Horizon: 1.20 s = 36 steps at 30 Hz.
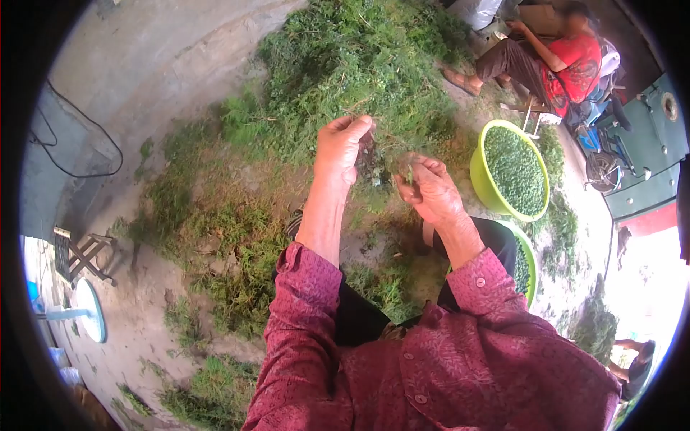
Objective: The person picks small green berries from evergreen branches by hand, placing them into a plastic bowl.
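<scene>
My left hand (338, 147) is raised at the centre, its thumb and fingers pinched on a thin green sprig (375, 161) that hangs beside it. To its right, a little lower, my right hand (430, 188) is closed too, with small bits of green between thumb and fingers. The two hands are apart. Behind them rises a large heap of leafy green stems (359, 65). A lime-green tub (483, 172) full of small green pieces stands right of my right hand. A second green tub (532, 269), partly hidden by my leg and sleeve, sits below it.
Loose greenery (237, 266) covers the floor on the left. A wooden folding stool (90, 255) and a pale blue round object (90, 310) are at the far left. A seated person in red (575, 61) is at the upper right, near a green metal panel (647, 136). Another person shows at lower right.
</scene>
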{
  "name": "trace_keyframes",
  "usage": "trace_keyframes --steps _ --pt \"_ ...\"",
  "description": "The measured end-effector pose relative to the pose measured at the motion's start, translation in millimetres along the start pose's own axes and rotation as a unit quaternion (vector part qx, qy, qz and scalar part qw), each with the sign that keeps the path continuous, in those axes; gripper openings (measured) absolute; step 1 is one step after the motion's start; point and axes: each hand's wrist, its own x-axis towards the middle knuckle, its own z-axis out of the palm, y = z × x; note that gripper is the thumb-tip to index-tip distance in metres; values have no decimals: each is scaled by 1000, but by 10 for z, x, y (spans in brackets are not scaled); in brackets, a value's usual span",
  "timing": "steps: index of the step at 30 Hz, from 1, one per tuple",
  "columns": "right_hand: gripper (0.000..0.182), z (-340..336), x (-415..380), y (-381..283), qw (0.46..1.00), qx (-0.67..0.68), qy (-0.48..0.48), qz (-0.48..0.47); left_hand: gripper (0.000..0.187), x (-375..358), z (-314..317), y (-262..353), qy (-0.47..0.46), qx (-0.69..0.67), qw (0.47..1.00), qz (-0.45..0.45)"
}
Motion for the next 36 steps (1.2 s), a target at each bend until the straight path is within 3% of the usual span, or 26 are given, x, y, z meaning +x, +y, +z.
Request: trace_keyframes --steps 1,3,8,10,12,14,16,18,19,21,22,24,27,28,29,30,31,32,34,35,36 --pt "8 -44 -36 -10 1000 0 0 0 11 5 -12 -1 1 -4 1000 3" --pt "8 -95 -135 -35 993 7 -101 56 11 44 -54 18 2 -23 1000 4" --pt "13 -170 -159 -77 987 116 -9 113 11 -2 -22 1 -28 -60 997 -48" --pt "13 -146 -64 -61 993 69 57 76 12 -15 9 -7 -34 -50 997 -45" --pt "15 -106 -25 -24 998 34 19 54 13 -30 29 -27 -39 -40 997 -44" --pt "20 59 -3 23 977 -191 46 -77 14 -19 53 -39 -13 -3 999 -37" --pt "18 146 144 30 965 -248 74 -46 14 -15 76 -55 -13 -19 999 -44" --pt "14 189 163 58 928 -289 35 -233 14 -25 68 -64 -15 -34 998 -53" --pt "14 198 164 37 928 -289 36 -232 14 -22 65 -62 -13 -35 998 -52" --pt "12 218 142 -20 853 -421 68 -301 13 -10 52 -64 -11 -37 998 -54" --pt "12 222 105 -50 853 -421 69 -301 13 5 42 -73 -7 -39 997 -63" --pt "13 191 -2 -114 795 -541 129 -242 13 30 8 -78 -6 -40 997 -72" --pt "15 -123 -212 -289 784 -576 164 -162 10 70 -54 -41 -29 -123 991 -46" --pt "16 -369 -315 -334 797 -541 192 -186 10 74 -73 -19 -32 -123 991 -45" --pt "15 -545 -461 -437 775 -545 248 -200 10 65 -93 -4 -51 -129 989 -55" --pt "13 -846 -623 -550 779 -518 332 -119 9 50 -109 -2 -69 -134 986 -67" --pt "13 -1188 -806 -626 767 -494 386 -135 9 38 -115 -7 -70 -134 986 -69" --pt "16 -1502 -1048 -748 756 -503 404 -108 9 34 -110 -12 -71 -137 985 -70" --pt "13 -2071 -1545 -813 626 -639 424 -142 9 44 -85 -28 -78 -141 984 -71" --pt "18 -2541 -1823 -778 610 -676 405 -84 13 48 -80 -47 -66 -152 983 -77" --pt "22 -2634 -2073 -736 548 -750 369 -21 17 52 -66 -61 -53 -164 982 -84"
